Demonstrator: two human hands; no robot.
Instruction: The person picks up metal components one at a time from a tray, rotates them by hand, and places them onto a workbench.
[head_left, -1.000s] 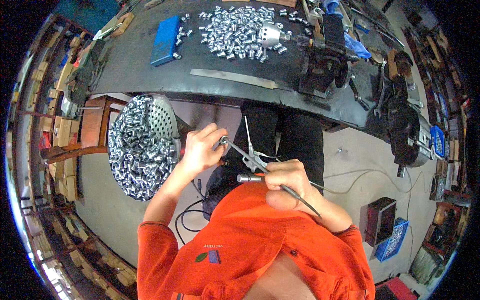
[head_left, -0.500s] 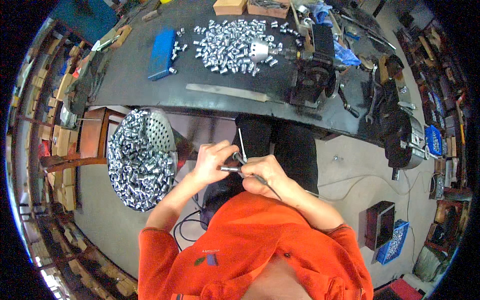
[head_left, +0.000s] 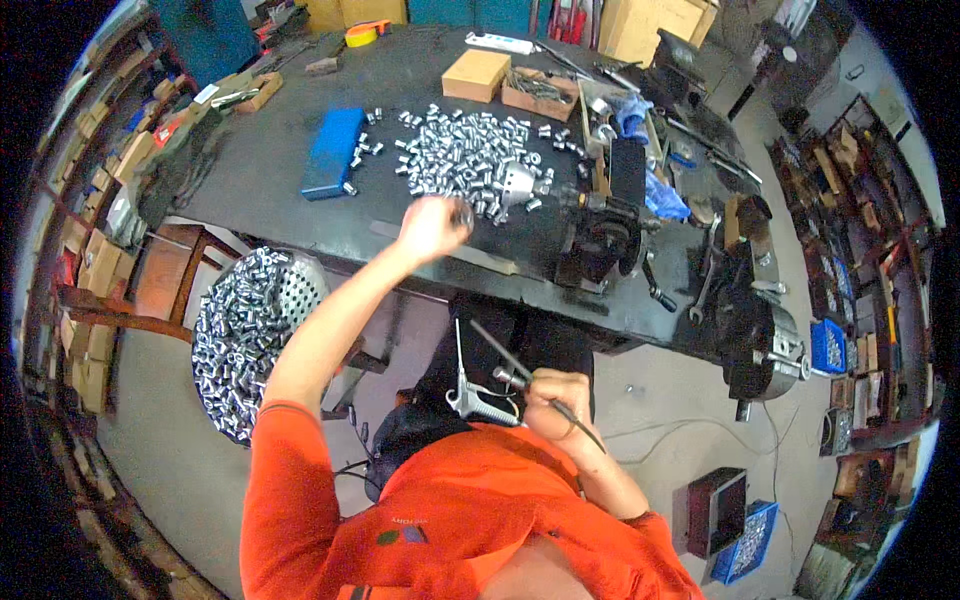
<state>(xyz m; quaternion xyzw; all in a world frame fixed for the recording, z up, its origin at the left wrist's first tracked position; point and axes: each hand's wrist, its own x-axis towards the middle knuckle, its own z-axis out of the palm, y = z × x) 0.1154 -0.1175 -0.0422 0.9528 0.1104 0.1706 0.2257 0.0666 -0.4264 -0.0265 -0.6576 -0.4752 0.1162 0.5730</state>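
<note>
My left hand (head_left: 433,228) is stretched over the bench's front part, at the near edge of a pile of small shiny metal sleeves (head_left: 455,150). Its fingers are curled round something dark and roundish, too blurred to name. In front of my lap, my right hand (head_left: 560,402) is closed round a thin grey rod (head_left: 497,346) that points up and left. A small metal sleeve (head_left: 510,378) shows by its fingertips. Beside that hand hangs an air blow gun (head_left: 478,405) with a long thin nozzle. A dark hose (head_left: 585,430) runs past my right wrist.
A perforated metal bowl (head_left: 302,287) full of sleeves stands left of me. On the bench are a flat metal bar (head_left: 480,262), a blue box (head_left: 333,152), a cranked machine (head_left: 605,240) and wooden boxes (head_left: 475,76). A vise (head_left: 765,350) juts out at right.
My left hand has left my right hand and moved forward over the bench. The right hand has shifted slightly right and down, leaving the blow gun hanging beside it. The view has tilted up.
</note>
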